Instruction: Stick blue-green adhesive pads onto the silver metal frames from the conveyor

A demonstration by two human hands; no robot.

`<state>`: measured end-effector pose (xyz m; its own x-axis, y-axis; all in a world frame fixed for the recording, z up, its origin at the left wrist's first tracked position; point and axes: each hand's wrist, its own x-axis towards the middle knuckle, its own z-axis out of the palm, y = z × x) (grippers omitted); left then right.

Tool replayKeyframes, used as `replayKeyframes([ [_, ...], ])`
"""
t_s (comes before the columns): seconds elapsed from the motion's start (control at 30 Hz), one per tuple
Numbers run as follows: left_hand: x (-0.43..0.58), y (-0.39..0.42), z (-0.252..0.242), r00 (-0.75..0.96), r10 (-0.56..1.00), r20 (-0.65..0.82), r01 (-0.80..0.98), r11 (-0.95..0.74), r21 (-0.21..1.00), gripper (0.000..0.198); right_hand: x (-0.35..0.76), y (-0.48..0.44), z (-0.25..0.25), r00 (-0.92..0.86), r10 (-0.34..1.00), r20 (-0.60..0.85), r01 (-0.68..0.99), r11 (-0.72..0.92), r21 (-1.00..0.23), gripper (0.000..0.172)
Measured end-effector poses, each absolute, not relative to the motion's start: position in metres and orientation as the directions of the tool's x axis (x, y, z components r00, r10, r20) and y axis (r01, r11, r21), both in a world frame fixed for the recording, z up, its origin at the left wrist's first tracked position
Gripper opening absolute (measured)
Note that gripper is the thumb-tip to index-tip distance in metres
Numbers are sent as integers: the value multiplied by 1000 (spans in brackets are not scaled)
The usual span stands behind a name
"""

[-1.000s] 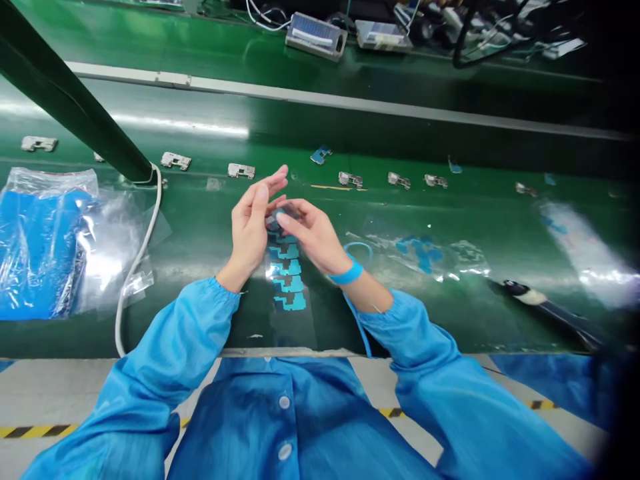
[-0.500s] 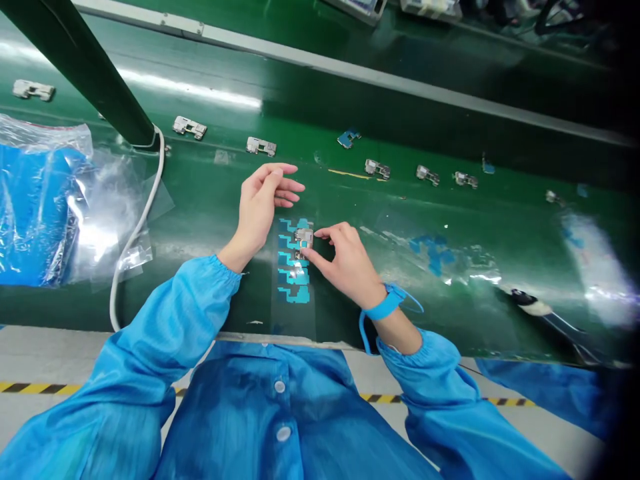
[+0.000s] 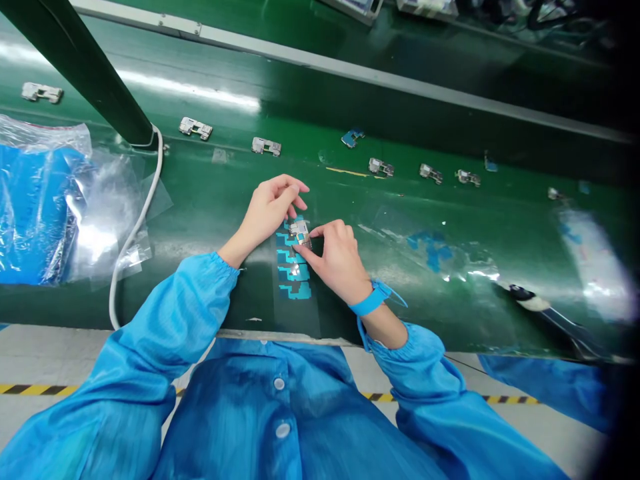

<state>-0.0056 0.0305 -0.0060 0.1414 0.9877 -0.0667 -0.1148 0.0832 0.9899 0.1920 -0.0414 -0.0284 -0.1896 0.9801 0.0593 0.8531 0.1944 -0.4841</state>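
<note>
My right hand [image 3: 339,257] pinches a small silver circuit board [image 3: 300,230] between thumb and forefinger. The board is over the upper end of a clear sheet [image 3: 295,319] that carries several light-blue die-cut stickers [image 3: 299,272]. Whether it touches the sheet I cannot tell. Close above the board, at its upper left, is my left hand [image 3: 275,208], its fingers loosely bent and apart, with nothing visible in them. A blue wrist strap [image 3: 370,300] circles my right wrist.
Several circuit boards [image 3: 267,146] lie along the green belt [image 3: 300,123] beyond my hands. To the left are a plastic-wrapped blue stack [image 3: 35,213], a white cable [image 3: 145,213] and a green post [image 3: 83,73]. Blue scraps [image 3: 431,252] and a black-handled brush-like tool [image 3: 550,313] lie right.
My left hand has moved right and down, toward the board. My right hand has shifted slightly left with the board, which is now tilted differently. The boards on the belt have slid a little right.
</note>
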Motion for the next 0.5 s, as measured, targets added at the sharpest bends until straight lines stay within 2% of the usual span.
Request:
replayKeyframes([
  [0.07,-5,35,-13,201,971,-130,-53,143,988,22,194,-38,-29,-208,977,47,826,201,-527,35],
  [0.13,-6,39,-18,211,963,-169,-1,173,985,22,199,-32,-27,-212,977,22,745,176,-643,32],
  [0.23,-10,39,-16,148,989,-24,35,19,999,20,206,-22,-15,-229,973,-20,540,110,-835,26],
  [0.27,-12,37,-13,197,979,43,25,-49,998,18,208,-18,-9,-249,969,-4,487,121,-865,23],
  [0.3,-15,35,-9,298,951,89,6,-95,995,20,209,-14,-2,-274,961,33,458,160,-874,20],
  [0.33,-18,33,-6,445,890,101,-19,-104,994,31,209,-11,5,-303,950,82,452,219,-865,16],
  [0.4,-21,28,0,689,723,50,-23,-47,999,55,211,-6,19,-383,909,162,478,345,-808,11],
  [0.43,-22,26,1,734,679,19,-2,-26,1000,60,213,-4,25,-417,890,187,497,395,-773,12],
  [0.5,-18,23,0,705,708,-24,29,4,1000,56,220,-4,31,-419,876,239,543,452,-708,19],
])
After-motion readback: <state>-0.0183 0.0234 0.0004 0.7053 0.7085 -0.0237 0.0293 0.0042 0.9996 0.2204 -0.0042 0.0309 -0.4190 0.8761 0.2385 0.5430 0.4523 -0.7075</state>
